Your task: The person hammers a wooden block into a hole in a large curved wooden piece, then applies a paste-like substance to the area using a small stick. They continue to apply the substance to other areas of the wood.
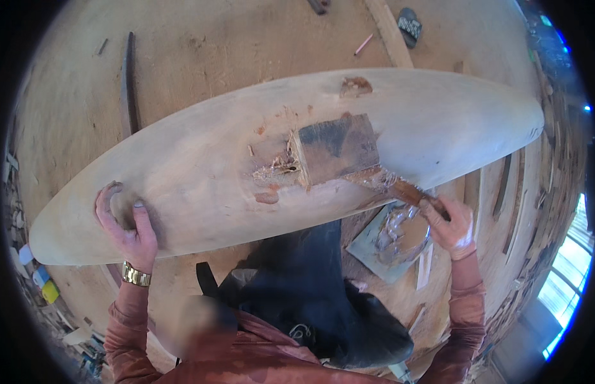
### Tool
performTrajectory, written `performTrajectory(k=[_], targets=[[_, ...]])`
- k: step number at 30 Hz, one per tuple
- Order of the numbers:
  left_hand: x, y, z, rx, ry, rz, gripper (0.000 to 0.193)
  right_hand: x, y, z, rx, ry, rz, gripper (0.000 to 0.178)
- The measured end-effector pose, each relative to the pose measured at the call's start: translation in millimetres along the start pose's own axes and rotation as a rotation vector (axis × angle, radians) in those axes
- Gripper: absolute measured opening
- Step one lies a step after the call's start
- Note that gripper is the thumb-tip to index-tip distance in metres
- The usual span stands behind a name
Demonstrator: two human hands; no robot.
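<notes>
A long, pale, smooth canoe-shaped piece lies across the view, tapering at both ends. On its middle sits a squarish wooden block, with splintered wood and brown smears along its left side. My left hand rests on the left part of the pale piece, thumb and fingers apart, holding nothing. The fingers of my right hand are wrapped round a brown wooden spatula. Its far end is coated in glossy brown paste and touches the block's near edge. Beside that hand, a flat board carries more glossy paste.
Beyond the pale piece, a dark curved strip, a pink pencil, a plank and a dark sandal-like object lie on the dusty brown floor. Wood strips lie at the right. My dark-clothed leg is close below.
</notes>
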State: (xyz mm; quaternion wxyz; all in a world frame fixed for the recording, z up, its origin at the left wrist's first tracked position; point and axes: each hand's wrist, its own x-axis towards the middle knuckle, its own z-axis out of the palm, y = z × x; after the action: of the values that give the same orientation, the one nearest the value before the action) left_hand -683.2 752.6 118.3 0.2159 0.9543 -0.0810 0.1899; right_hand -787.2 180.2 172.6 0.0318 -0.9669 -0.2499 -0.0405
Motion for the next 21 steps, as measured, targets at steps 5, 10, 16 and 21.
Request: performTrajectory(k=[5,10,16,21], targets=[[2,-3,-1,0.004,-0.039,-0.004,0.048,18,0,-14,0.096,-0.079,0.062,0.056],[4,-3,0,-0.035,-0.020,0.031,0.047,41,0,-64,0.300,-0.357,0.230,0.061],[3,-1,-1,-0.018,0.006,0.048,0.046,50,-28,-109,0.415,-0.467,0.432,0.054],[5,1,-1,-0.054,0.024,0.086,0.044,30,-49,-114,0.370,-0.453,0.469,0.051]])
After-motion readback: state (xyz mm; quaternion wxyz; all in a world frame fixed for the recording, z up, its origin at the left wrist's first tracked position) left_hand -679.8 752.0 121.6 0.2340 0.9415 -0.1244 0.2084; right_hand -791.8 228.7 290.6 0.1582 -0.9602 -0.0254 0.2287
